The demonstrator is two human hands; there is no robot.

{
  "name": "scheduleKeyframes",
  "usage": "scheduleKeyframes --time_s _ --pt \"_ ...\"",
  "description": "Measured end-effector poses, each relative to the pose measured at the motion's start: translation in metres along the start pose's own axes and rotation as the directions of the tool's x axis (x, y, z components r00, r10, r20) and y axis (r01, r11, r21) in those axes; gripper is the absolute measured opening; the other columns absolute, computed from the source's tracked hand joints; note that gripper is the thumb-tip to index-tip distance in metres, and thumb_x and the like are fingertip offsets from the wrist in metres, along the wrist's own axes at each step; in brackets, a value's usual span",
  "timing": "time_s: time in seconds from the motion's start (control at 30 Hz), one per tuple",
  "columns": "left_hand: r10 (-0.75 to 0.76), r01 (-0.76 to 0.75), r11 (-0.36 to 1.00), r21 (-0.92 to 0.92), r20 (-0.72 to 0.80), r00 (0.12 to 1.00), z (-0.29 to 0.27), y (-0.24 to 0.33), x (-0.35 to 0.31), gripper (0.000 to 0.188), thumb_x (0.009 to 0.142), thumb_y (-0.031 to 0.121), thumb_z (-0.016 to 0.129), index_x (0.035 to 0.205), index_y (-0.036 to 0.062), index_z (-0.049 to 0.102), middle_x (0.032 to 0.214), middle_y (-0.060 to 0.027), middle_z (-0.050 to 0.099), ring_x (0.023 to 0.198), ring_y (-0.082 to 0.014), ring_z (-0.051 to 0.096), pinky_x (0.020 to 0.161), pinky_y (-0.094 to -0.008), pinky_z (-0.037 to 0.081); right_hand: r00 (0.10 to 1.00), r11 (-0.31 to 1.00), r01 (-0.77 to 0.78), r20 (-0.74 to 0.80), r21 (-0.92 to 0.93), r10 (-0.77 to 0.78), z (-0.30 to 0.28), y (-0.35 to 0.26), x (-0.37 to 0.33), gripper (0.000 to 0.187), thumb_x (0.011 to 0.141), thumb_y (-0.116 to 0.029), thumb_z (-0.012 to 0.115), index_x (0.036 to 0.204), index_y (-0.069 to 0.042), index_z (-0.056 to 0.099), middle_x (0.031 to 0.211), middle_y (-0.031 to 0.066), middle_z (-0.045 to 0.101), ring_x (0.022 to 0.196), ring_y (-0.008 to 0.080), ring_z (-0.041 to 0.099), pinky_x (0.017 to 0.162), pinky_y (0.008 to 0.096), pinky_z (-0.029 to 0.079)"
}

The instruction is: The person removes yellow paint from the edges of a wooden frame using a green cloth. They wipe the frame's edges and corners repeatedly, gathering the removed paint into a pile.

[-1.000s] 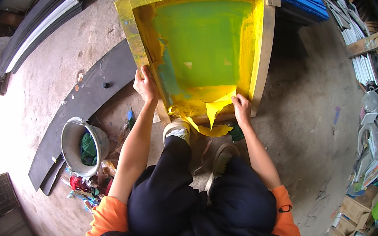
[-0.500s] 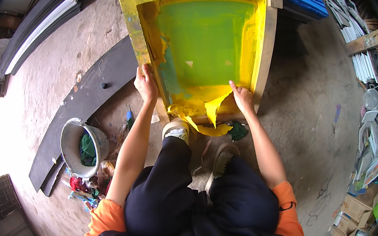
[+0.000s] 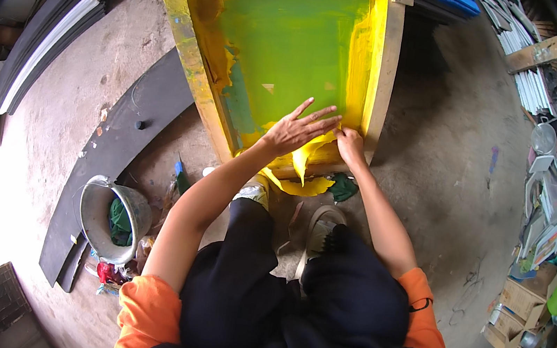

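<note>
A wooden screen-printing frame (image 3: 197,68), smeared with yellow, leans in front of my feet. Inside it is a green mesh (image 3: 288,45) with yellow streaks at its edges. Along the lower edge, a torn yellow film (image 3: 305,187) hangs loose in curled strips. My right hand (image 3: 352,148) has its fingers pinched at the upper end of this film, by the frame's right side. Spread out flat, my left hand (image 3: 295,130) is over the lower mesh beside it, holding nothing; whether its palm touches is hidden.
To the left, a metal bucket (image 3: 139,215) with green cloth lies tipped near a dark flat panel (image 3: 122,132) and scraps. A crumpled green cloth (image 3: 343,187) is below the frame. Cardboard boxes (image 3: 521,311) and stacked boards line the right side; dark and white sheets (image 3: 58,32) stand far left.
My left hand has let go of the frame's left side and moved right, over the lower mesh. My right hand, earlier pointing a finger, is now closed at the film's top end.
</note>
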State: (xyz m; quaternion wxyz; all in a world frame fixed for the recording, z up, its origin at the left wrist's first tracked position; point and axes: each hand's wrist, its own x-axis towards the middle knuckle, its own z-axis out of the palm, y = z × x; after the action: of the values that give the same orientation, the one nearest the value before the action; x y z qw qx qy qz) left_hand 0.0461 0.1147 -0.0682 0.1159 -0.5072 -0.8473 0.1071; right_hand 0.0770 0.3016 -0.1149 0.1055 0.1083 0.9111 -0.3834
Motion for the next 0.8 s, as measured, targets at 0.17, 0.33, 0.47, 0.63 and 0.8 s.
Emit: scheduleKeyframes --time_s 0.17,0.33,0.47,0.63,0.8 --pt "-0.083 0.083 0.997 0.008 0.053 0.995 0.018 0.001 0.007 0.065 0.085 0.033 0.041 0.141 0.0291 0.006 0.147 0.0131 0.003 0.136 -0.0095 0.006 0.111 -0.0464 0.005 0.998 0.992 0.032 -0.063 0.119 -0.024 -0.003 0.002 -0.015 0.031 0.084 -0.026 0.051 0.085 0.004 0.056 0.079 0.0228 0.059 0.075 0.0398 0.055 0.068 0.0414 0.042" --pt "-0.101 0.083 0.984 0.157 0.109 0.989 0.017 0.006 0.012 0.071 0.083 0.037 0.045 0.141 0.0321 0.003 0.147 0.0144 0.001 0.136 -0.0088 0.005 0.110 -0.0487 0.005 0.996 0.949 0.055 -0.078 0.310 -0.033 -0.001 0.016 -0.032 0.025 0.085 -0.020 0.053 0.087 0.005 0.056 0.075 0.0166 0.058 0.065 0.0271 0.055 0.061 0.0354 0.041" --pt "-0.102 0.086 0.985 0.149 0.106 0.989 0.015 0.006 0.012 0.071 0.084 0.037 0.045 0.140 0.0327 0.003 0.147 0.0148 0.001 0.136 -0.0089 0.004 0.110 -0.0493 0.005 0.997 0.946 0.078 -0.048 0.314 -0.066 -0.002 0.025 -0.045 0.023 0.086 -0.018 0.053 0.089 0.005 0.056 0.070 0.0122 0.054 0.060 0.0198 0.052 0.058 0.0320 0.040" --pt "-0.117 0.096 0.983 0.158 0.125 0.985 0.015 0.008 0.011 0.072 0.083 0.036 0.046 0.140 0.0330 0.003 0.147 0.0151 0.001 0.136 -0.0092 0.004 0.109 -0.0520 0.005 0.995 0.921 0.102 -0.028 0.376 -0.099 -0.003 0.026 -0.054 0.024 0.086 -0.019 0.052 0.085 0.005 0.055 0.070 0.0107 0.051 0.059 0.0201 0.051 0.058 0.0318 0.040" --pt "-0.143 0.114 0.969 0.218 0.120 0.983 0.011 0.013 0.014 0.068 0.084 0.031 0.046 0.141 0.0305 0.008 0.147 0.0134 0.001 0.136 -0.0107 0.002 0.108 -0.0539 0.006 0.994 0.960 0.105 0.012 0.259 -0.112 -0.007 0.028 -0.040 0.027 0.089 -0.025 0.050 0.084 0.001 0.056 0.062 0.0044 0.050 0.056 0.0108 0.046 0.053 0.0267 0.038"
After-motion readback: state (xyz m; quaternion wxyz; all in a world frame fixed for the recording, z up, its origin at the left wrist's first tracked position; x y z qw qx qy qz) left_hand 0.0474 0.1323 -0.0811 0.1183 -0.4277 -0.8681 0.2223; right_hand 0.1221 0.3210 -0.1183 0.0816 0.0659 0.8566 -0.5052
